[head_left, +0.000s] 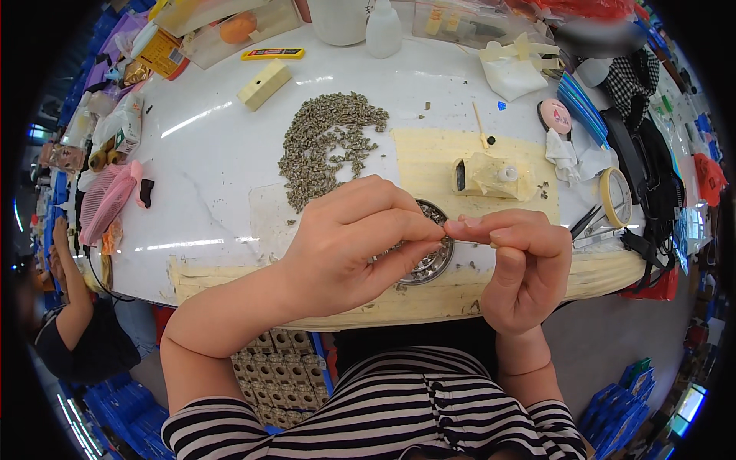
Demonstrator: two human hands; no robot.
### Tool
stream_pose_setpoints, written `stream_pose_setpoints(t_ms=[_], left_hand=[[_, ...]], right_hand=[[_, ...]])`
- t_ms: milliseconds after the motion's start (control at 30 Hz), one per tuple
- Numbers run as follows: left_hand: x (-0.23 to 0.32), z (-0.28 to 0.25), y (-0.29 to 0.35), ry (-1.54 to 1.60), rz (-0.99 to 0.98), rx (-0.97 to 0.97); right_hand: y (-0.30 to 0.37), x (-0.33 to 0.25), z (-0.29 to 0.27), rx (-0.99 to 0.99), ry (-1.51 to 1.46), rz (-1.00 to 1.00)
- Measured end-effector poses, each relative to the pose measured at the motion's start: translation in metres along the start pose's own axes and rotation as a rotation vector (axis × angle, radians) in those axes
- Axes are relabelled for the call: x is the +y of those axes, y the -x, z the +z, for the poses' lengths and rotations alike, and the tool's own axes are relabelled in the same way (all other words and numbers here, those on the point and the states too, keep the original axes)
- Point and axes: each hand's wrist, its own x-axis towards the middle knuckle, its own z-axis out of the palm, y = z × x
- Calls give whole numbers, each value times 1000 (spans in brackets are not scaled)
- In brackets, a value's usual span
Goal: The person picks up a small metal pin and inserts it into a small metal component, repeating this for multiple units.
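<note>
My left hand (356, 249) is closed in a pinch, thumb and forefinger together over a round metal dish (441, 270) of small metal parts. My right hand (529, 264) meets it from the right, its forefinger pointing at the left fingertips and its other fingers curled. Whatever sits between the fingertips is too small to make out. Part of the dish is hidden under my hands. Beyond my left hand spreads a pile of small grey metal parts (307, 146). A tape-wrapped block (494, 176) with a white nozzle-like piece stands behind my right hand.
A yellow box-cutter (273, 54) and a cream block (264, 84) lie at the back. White bottle (383, 31) stands behind them. On the right are a tape roll (616, 195) and tweezers (586, 221). A pink mesh item (111, 199) lies left; a co-worker's arm (73, 303) shows beyond.
</note>
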Motion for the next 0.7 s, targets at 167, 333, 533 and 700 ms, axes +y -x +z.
stream_pose_setpoints(t_ms=[167, 333, 533, 700], left_hand=[[0, 0, 1, 1, -10, 3], [0, -1, 1, -1, -15, -2], [1, 0, 0, 6, -20, 4], [1, 0, 0, 12, -13, 4]], right_hand=[[0, 0, 1, 7, -6, 1], [-3, -3, -2, -97, 119, -13], [1, 1, 0, 12, 2, -24], [-2, -3, -1, 86, -60, -16]])
